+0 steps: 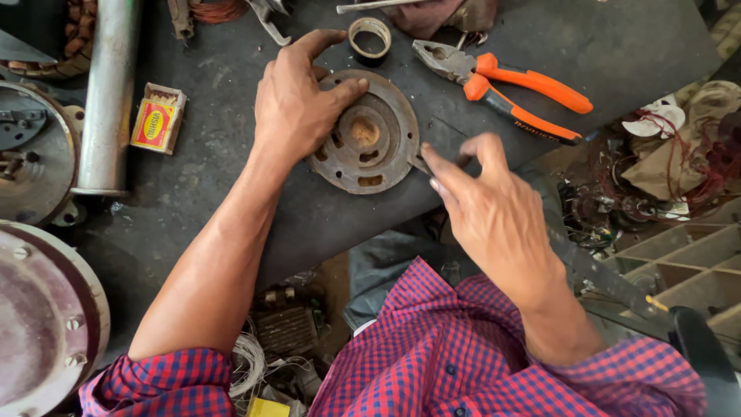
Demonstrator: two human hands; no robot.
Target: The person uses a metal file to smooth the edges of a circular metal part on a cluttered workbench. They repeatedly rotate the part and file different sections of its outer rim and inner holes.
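Observation:
A round rusty metal plate [378, 147] with a central hub and several slots lies flat on the dark workbench [231, 177]. My left hand [297, 104] rests on its left half, fingers spread, pressing it down. My right hand [494, 216] pinches a long flat dark blade [610, 282] near its tip, and the tip touches the plate's right edge. The blade runs back under my wrist to a black handle [698, 340] at the lower right.
Orange-handled pliers [525, 96] lie behind the plate, a tape roll [369, 37] farther back. A matchbox [158, 120] and a steel pipe [108, 93] sit at the left, a round motor housing [38, 309] at the lower left. Wire coils [664, 162] and a compartment tray [679, 262] are right.

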